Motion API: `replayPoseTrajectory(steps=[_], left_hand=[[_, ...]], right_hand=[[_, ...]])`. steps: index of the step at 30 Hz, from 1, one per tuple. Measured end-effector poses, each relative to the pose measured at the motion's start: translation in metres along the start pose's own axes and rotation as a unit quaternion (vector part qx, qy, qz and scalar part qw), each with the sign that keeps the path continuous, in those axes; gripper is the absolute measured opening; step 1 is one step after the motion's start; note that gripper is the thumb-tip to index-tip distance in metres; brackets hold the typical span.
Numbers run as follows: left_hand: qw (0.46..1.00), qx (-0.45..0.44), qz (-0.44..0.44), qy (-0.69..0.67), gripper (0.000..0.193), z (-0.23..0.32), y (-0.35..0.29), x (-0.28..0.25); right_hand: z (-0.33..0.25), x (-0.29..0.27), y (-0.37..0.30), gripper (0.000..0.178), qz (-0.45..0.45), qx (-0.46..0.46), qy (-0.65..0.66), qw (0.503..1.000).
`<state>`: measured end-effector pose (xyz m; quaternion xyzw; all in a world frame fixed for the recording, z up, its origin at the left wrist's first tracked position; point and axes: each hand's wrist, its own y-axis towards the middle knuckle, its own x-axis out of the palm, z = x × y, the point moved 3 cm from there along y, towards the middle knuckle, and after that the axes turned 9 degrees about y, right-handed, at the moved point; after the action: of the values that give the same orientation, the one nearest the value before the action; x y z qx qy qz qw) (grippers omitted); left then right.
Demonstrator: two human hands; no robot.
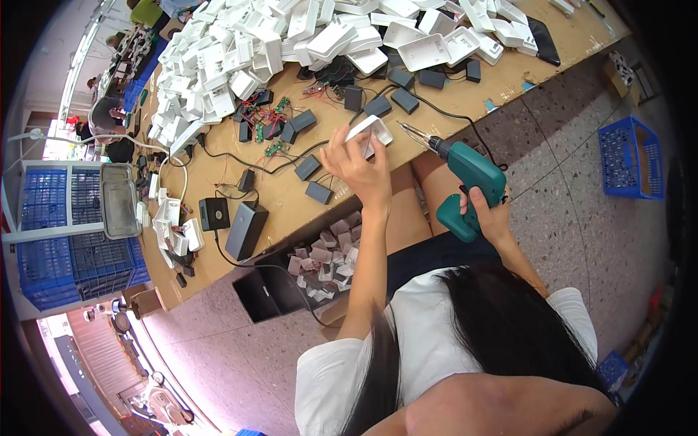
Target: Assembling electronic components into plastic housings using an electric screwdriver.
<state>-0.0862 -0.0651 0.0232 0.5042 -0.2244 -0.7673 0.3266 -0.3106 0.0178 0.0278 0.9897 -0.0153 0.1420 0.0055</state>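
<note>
My left hand is raised over the table's near edge, its fingers closed around a small white plastic case shaped like an open box. In my right hand is a green cordless drill, gripped by the handle. Its black nose and long metal bit point left toward the white case, with a small gap between the tip and the case. Black rectangular battery packs with wires lie on the table just left of my left hand. Whatever is inside the held case is hard to make out.
A big heap of white plastic cases covers the far table. Green circuit boards, black cables and a black adapter lie nearer. Below the edge stands a black bin beside white pieces. A blue crate sits on the floor right.
</note>
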Motion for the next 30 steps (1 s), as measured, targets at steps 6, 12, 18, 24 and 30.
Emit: replayPoseTrajectory(steps=[6, 12, 18, 24, 30], left_hand=[[0.993, -0.079, -0.009, -0.089, 0.013, -0.024, -0.001, -0.053], [0.973, 0.180, -0.138, 0.037, 0.026, -0.017, -0.011, -0.073], [0.918, 0.312, -0.161, 0.183, 0.027, 0.010, 0.004, -0.073], [0.891, 0.375, -0.154, 0.204, 0.021, 0.044, 0.017, -0.107], [0.875, 0.413, -0.138, 0.213, 0.019, 0.053, 0.018, -0.124]], right_hand=[[-0.005, -0.011, 0.000, 0.020, 0.012, -0.005, 0.021, 1.000], [-0.007, -0.013, -0.009, 0.032, -0.021, 0.006, -0.024, 0.999], [-0.032, -0.011, -0.029, 0.030, -0.030, -0.007, -0.020, 0.999], [-0.087, -0.008, -0.055, 0.015, 0.007, -0.002, 0.034, 0.999], [-0.111, -0.015, -0.064, 0.016, 0.003, -0.007, 0.041, 0.999]])
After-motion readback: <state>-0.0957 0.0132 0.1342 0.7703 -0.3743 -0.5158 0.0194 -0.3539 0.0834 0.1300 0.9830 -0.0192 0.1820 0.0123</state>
